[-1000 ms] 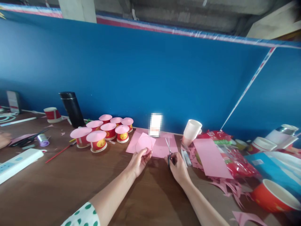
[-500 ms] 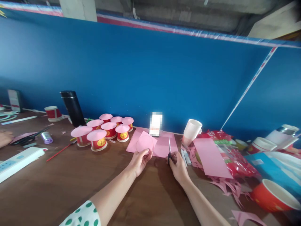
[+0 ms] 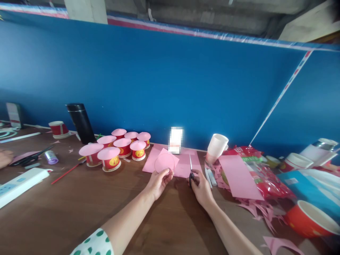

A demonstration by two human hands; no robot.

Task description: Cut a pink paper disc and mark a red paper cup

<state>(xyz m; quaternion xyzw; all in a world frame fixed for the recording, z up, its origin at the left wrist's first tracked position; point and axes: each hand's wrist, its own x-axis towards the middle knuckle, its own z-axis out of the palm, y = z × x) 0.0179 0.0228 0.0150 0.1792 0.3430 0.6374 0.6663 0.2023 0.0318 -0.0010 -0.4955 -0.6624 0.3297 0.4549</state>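
Between thumb and fingers, my left hand (image 3: 161, 182) pinches the near edge of a pink paper piece (image 3: 165, 162) with a circle outlined on it. My right hand (image 3: 201, 186) grips black-handled scissors (image 3: 191, 169), blades pointing away from me. The scissors are apart from the held paper, to its right. Beneath and behind the paper lie larger pink sheets (image 3: 189, 164) on the brown table. Left of my hands stand several red cups (image 3: 138, 153) topped with shallow pink paper cones (image 3: 108, 153).
A black bottle (image 3: 81, 124), a red brush (image 3: 65, 175) and a white power strip (image 3: 21, 184) are on the left, near another person's hand (image 3: 5, 158). To the right are stacked white cups (image 3: 216, 147), a pink sheet (image 3: 240, 177), paper scraps (image 3: 259, 210) and an orange cup (image 3: 309, 219).
My left hand and the pink paper have shifted very slightly right. The scissors' tips have tilted a little to the left. Both hands keep their hold.
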